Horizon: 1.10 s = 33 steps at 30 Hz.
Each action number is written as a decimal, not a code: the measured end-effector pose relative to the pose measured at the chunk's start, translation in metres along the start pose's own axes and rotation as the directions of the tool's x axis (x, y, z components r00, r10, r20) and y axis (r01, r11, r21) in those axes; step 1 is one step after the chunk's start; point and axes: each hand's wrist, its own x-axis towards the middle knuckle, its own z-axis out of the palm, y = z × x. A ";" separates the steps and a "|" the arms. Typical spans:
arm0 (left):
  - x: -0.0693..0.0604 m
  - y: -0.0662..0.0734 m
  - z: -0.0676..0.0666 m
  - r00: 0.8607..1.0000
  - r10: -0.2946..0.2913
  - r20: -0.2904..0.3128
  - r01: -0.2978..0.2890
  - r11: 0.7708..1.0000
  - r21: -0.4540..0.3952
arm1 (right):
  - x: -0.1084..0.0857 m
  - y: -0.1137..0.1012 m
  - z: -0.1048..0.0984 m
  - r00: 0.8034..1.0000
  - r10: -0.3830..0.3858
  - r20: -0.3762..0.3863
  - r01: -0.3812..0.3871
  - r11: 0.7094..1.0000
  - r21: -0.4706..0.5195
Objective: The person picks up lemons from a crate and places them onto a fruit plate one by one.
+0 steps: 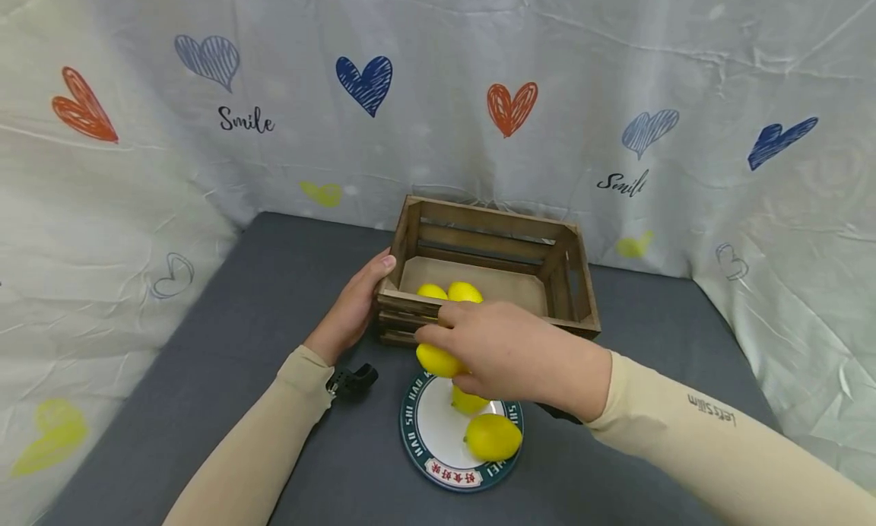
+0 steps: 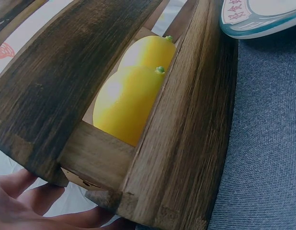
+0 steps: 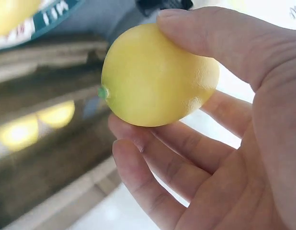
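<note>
My right hand (image 1: 509,347) holds a lemon (image 1: 438,360) just in front of the crate's near side, above the plate. In the right wrist view the thumb lies on one side of this lemon (image 3: 160,76) and fingers on the other. My left hand (image 1: 356,302) grips the left end of the slatted wooden crate (image 1: 486,241), its fingers (image 2: 42,196) partly hidden by the slats. Inside the crate two lemons (image 1: 465,291) show at the near left. Below the right hand, a green-rimmed plate (image 1: 431,427) bears two more lemons (image 1: 493,437), one partly covered by that hand.
The crate and plate stand on a dark grey table (image 1: 308,260). Behind it hangs a white curtain (image 1: 438,24) printed with hearts and words. A black band (image 1: 353,380) is on my left wrist, close to the plate's left side.
</note>
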 end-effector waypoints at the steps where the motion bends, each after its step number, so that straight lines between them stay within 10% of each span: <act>1: 0.000 0.000 0.000 1.000 0.001 0.003 -0.001 1.000 0.000 | 0.002 -0.001 0.006 1.000 -0.007 -0.001 0.007 1.000 0.003; 14: 0.002 0.000 0.002 1.000 0.007 0.029 -0.007 1.000 -0.015 | 0.027 -0.014 0.072 0.998 -0.029 0.051 0.027 0.999 0.038; 33: -0.001 0.002 -0.001 1.000 0.003 0.009 -0.003 1.000 -0.002 | 0.029 -0.010 0.089 0.998 -0.016 0.053 0.013 0.999 0.051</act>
